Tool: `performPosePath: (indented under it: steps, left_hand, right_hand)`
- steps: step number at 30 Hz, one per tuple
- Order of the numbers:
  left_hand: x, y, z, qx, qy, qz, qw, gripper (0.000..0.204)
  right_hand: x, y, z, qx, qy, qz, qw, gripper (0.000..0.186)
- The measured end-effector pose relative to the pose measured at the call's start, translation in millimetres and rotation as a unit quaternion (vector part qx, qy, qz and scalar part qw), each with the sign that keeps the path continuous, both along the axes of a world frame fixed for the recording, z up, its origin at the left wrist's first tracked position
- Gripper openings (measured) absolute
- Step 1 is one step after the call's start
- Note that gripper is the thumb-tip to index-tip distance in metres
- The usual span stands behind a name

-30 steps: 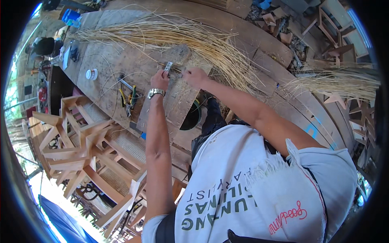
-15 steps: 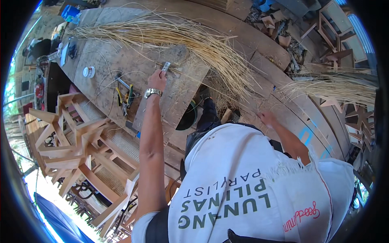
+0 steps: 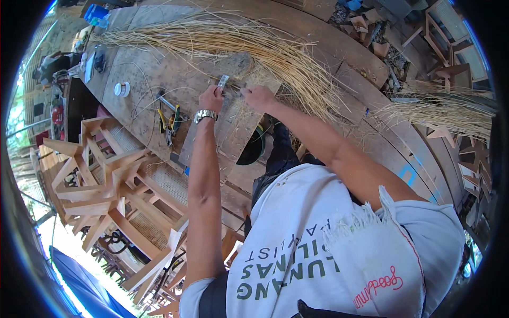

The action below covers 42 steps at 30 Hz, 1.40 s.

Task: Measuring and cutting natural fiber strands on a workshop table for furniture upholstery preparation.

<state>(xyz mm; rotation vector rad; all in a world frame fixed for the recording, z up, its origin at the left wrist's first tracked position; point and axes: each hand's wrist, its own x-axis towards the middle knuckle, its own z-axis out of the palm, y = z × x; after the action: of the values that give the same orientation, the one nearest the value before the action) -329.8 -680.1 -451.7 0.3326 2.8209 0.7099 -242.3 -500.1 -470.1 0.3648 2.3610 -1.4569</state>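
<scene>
between both hands, small metal tool (image 3: 223, 81), left hand (image 3: 211, 98) gripping, right hand (image 3: 258, 97) beside

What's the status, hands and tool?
Left hand closed on small metal tool. Right hand pinching straw strands beside it. Pliers lying left, clear of both.

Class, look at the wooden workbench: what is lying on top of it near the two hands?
On the workbench lie a long bundle of straw-like fibres, pliers and a small white roll. The left hand holds a small metal tool; the right hand covers what it touches.
</scene>
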Motion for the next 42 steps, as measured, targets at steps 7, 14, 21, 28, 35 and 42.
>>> performPosePath:
  steps: [7, 14, 21, 28, 35, 42]
  left_hand:
    - [7.4, -1.6, -5.9, 0.007, 0.02, 0.011, 1.0, 0.024]
    - [7.9, -2.0, -0.9, 0.005, 0.028, -0.002, 1.0, 0.023]
    - [15.7, 0.5, -1.8, -0.002, 0.02, 0.006, 1.0, 0.023]
    - [3.0, 5.8, 4.7, -0.006, 0.036, -0.006, 0.999, 0.022]
    - [-2.0, -6.5, -2.5, -0.003, 0.039, 0.003, 0.999, 0.022]
    - [8.1, -21.9, -18.6, -0.014, 0.031, -0.019, 0.999, 0.024]
  right_hand:
    - [209.2, 111.7, -105.7, 0.09, 0.05, -0.015, 0.995, 0.042]
    - [280.8, 185.4, -85.9, 0.22, -0.224, 0.205, 0.927, 0.047]
    - [56.3, 46.3, 3.3, -0.046, 0.036, 0.072, 0.996, 0.067]
    - [-8.9, 9.0, -4.3, -0.029, 0.027, -0.029, 0.999, 0.048]
    - [167.8, 120.3, -57.3, 0.106, -0.104, 0.024, 0.989, 0.05]
    - [302.3, 197.2, -108.2, 0.196, -0.235, 0.153, 0.94, 0.043]
